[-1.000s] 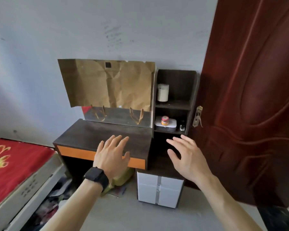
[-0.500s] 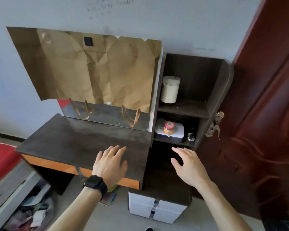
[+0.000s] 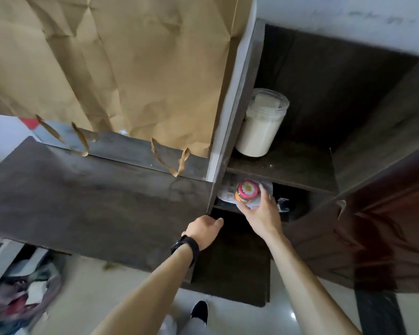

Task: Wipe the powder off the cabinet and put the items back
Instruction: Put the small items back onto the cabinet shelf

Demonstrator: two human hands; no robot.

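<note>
The dark table [image 3: 82,201] stands left of the upper shelf [image 3: 295,165]. On the upper shelf stands a big jar [image 3: 261,126] of white powder. Right below is the lower shelf [image 3: 299,206], with a white tray [image 3: 225,194], a small jar [image 3: 247,191] over it, and a little dark thing [image 3: 283,204].

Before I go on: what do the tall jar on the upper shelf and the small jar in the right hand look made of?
Tall jar: clear plastic by the look, with a glossy see-through wall and lid over pale contents; glass is possible. Small jar, gripped by the right hand: pink lid with a flower print, likely plastic; its body is mostly hidden.
</note>
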